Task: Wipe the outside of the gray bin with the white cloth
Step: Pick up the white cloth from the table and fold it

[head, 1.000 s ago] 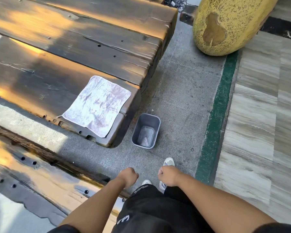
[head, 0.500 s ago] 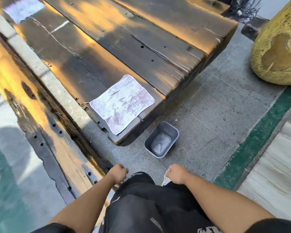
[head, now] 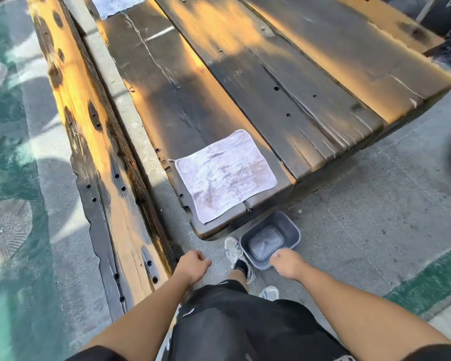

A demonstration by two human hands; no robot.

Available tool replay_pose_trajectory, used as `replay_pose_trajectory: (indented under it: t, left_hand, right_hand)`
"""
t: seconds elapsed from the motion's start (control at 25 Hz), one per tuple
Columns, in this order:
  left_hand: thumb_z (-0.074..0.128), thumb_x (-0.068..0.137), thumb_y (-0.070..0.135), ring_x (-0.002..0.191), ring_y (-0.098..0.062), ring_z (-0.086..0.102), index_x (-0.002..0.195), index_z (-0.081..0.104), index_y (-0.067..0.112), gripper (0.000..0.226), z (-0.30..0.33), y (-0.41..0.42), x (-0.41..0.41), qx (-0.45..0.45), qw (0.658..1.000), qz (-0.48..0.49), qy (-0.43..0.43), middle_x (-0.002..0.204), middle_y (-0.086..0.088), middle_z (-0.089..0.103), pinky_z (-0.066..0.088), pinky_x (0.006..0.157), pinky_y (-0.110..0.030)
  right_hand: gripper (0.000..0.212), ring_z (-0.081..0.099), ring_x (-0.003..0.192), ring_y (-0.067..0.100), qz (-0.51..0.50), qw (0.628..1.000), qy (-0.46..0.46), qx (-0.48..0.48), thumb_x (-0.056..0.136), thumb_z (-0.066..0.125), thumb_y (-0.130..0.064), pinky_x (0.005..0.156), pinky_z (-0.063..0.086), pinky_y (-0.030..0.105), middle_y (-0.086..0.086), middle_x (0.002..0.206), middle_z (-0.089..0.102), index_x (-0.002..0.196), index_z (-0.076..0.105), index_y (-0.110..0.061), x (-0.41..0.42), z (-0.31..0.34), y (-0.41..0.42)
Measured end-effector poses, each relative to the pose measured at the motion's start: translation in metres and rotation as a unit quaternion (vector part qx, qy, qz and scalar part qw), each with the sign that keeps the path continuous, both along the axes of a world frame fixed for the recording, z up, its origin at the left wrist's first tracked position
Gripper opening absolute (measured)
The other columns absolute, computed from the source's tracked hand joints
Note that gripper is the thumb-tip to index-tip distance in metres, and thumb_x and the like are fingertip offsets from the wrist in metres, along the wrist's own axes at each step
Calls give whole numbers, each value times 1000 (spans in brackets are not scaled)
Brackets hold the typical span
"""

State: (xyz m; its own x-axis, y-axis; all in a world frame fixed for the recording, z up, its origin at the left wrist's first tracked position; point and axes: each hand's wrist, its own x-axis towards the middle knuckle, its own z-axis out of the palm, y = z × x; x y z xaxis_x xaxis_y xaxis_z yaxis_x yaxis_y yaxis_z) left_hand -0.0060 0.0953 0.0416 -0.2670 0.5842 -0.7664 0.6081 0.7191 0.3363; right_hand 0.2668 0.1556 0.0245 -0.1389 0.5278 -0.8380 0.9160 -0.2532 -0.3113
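Head view: white cloth (head: 225, 175) lies flat on the wooden surface (head: 284, 95) — gray bin (head: 270, 239) on the floor just below (upright). Left hand (head: 193, 265) and right hand (head: 288, 263) hang loosely curled, holding nothing.

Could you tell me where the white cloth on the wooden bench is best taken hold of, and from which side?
Probably by its near corner, pinched from the bench's end. The cloth lies flat and spread on the bench, so no fold sticks up to grab, but that corner reaches the bench's edge just above the bin. Neither the left hand nor the right hand holds anything.
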Motion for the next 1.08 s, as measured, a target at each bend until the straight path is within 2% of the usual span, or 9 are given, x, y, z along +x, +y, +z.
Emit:
replay_pose_trajectory:
  t: [0.16, 0.32, 0.36, 0.44, 0.52, 0.64, 0.76, 0.88, 1.08]
  left_hand:
    - [64, 85, 35, 77, -25, 69, 84, 66, 13, 22, -9, 59, -21, 78, 996, -29, 44, 79, -3, 74, 55, 73, -34]
    - [61, 83, 35, 73, -20, 66, 82, 62, 20, 15, -17, 111, -36, 125, 988, -69, 58, 77, 1, 71, 54, 69, -34]
    - [62, 82, 35, 74, -19, 66, 82, 61, 21, 14, -19, 122, -38, 127, 987, -78, 53, 78, 2, 70, 54, 69, -33]
    - [63, 80, 35, 75, -19, 66, 85, 60, 23, 13, -25, 138, -43, 126, 987, -89, 42, 81, 3, 70, 55, 69, -33]
    - [64, 80, 33, 77, -20, 65, 86, 59, 23, 12, -32, 144, -46, 125, 988, -77, 43, 84, 3, 70, 52, 67, -31]
    - [64, 80, 21, 80, -23, 63, 87, 60, 18, 9, -39, 143, -44, 133, 990, -6, 54, 91, -4, 68, 49, 68, -32]
    - [64, 77, 13, 89, -31, 64, 95, 60, 12, 18, -41, 138, -38, 113, 989, 75, 65, 104, -10, 61, 53, 79, -38]
    - [65, 76, 14, 86, -32, 64, 95, 55, 11, 22, -36, 135, -29, 79, 985, 136, 74, 99, -11, 63, 53, 73, -39]
    - [67, 77, 22, 86, -32, 70, 94, 55, 9, 24, -21, 137, -7, -8, 958, 277, 68, 91, -13, 71, 54, 67, -35]
  right_hand:
    - [13, 51, 86, 23, -25, 999, -8, 39, 96, 49, -21, 83, 46, 31, 4, 91, 59, 88, 59, -19, -19, 4, 55]
    - [30, 44, 62, 19, -47, 997, -17, 64, 91, 43, -17, 62, 37, 32, -2, 65, 50, 61, 46, -18, -35, 7, 101]
    - [28, 51, 63, 21, -53, 996, -24, 74, 90, 43, -18, 64, 41, 34, -1, 68, 57, 64, 54, -16, -38, 9, 114]
    - [22, 66, 85, 22, -70, 992, -32, 101, 89, 48, -19, 76, 52, 34, -1, 90, 71, 86, 69, -15, -44, 15, 139]
    - [17, 66, 93, 21, -76, 988, -42, 130, 88, 52, -18, 83, 55, 33, 0, 99, 71, 92, 69, -16, -50, 19, 159]
    - [15, 63, 99, 23, -57, 984, -58, 161, 87, 55, -21, 90, 53, 37, 4, 112, 61, 98, 64, -18, -53, 17, 179]
    - [30, 60, 106, 26, -43, 985, -67, 156, 87, 57, -21, 95, 51, 37, 8, 124, 52, 117, 59, -15, -49, 8, 195]
    - [47, 58, 115, 29, -41, 987, -67, 142, 86, 59, -20, 97, 50, 36, 11, 132, 50, 132, 51, -12, -49, 3, 208]
    - [48, 59, 111, 33, -35, 983, -83, 157, 88, 62, -21, 86, 52, 38, 12, 133, 45, 131, 45, -12, -41, 1, 216]
